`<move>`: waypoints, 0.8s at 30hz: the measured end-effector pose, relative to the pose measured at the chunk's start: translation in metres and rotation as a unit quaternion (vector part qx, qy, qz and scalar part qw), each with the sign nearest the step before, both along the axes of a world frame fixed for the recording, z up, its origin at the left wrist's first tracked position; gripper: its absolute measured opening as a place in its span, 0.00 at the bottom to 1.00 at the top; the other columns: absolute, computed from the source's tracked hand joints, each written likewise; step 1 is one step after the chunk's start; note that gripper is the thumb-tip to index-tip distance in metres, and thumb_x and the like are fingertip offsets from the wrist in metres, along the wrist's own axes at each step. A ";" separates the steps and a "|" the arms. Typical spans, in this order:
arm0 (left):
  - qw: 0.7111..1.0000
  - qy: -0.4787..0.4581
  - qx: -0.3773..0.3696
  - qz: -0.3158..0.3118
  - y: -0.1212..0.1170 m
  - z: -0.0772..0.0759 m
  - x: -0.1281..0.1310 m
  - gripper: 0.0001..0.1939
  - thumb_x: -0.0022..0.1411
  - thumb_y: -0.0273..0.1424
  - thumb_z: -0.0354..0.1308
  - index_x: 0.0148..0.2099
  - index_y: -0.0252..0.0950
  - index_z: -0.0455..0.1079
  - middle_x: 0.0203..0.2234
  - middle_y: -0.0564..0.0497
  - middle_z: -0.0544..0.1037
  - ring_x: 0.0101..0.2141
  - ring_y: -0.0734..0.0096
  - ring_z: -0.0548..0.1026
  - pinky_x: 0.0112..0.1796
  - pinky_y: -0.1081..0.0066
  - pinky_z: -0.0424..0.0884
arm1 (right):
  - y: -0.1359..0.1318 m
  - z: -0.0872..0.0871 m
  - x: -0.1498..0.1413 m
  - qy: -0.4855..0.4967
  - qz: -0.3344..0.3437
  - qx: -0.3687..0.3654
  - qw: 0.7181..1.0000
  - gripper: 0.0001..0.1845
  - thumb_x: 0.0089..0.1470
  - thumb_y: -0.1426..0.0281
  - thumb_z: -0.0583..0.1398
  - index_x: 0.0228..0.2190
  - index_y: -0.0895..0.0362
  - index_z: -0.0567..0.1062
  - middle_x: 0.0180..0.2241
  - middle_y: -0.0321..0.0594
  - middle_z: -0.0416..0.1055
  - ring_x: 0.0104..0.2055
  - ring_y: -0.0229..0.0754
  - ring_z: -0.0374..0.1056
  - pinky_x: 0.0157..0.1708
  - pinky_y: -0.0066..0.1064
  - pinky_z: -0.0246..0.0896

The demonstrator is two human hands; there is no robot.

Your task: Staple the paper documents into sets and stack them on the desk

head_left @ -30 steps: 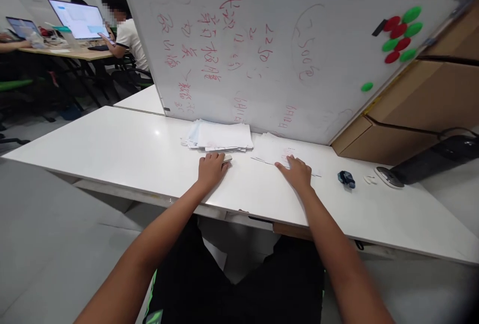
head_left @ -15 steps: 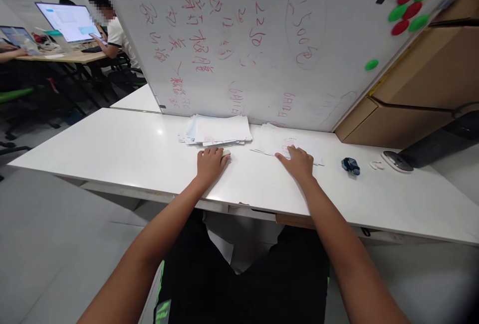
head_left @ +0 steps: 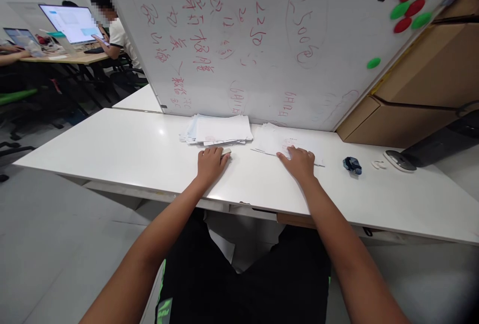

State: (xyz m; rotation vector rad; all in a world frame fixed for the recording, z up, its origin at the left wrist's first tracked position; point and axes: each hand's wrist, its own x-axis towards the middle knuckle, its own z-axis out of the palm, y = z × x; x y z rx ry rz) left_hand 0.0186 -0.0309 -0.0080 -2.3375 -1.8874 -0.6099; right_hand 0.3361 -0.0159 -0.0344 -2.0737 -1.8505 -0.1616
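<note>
My left hand rests on the white table with its fingers curled over a small whitish object that pokes out at the fingertips; I cannot make out what it is. Just beyond it lies a stack of white papers. My right hand lies flat, fingers spread, on the near edge of a second sheet of paper with red marks.
A whiteboard with red writing and red and green magnets leans behind the table. A small dark blue object, a small white piece and a black device lie at right. Cardboard boxes stand behind. People sit at desks at far left.
The view has tilted down slightly, so the whiteboard's top edge has left the frame. Both hands stay in the same places on the table.
</note>
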 end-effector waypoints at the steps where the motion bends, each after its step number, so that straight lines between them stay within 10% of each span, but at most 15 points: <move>1: 1.000 0.002 0.001 0.001 0.000 0.000 0.000 0.19 0.69 0.43 0.42 0.49 0.39 0.67 0.45 0.43 0.74 0.47 0.53 0.68 0.47 0.58 0.58 | 0.000 0.000 0.000 -0.004 0.003 -0.001 1.000 0.30 0.56 0.47 0.51 0.48 0.56 0.73 0.56 0.49 0.67 0.57 0.55 0.59 0.57 0.50 0.40; 24: 0.999 0.026 0.045 0.005 0.002 -0.005 -0.001 0.18 0.68 0.43 0.44 0.47 0.37 0.69 0.41 0.44 0.76 0.43 0.55 0.70 0.44 0.60 0.60 | -0.004 -0.005 -0.003 -0.053 0.070 0.096 0.992 0.19 0.62 0.64 0.47 0.39 0.58 0.75 0.41 0.48 0.76 0.46 0.49 0.66 0.57 0.50 0.39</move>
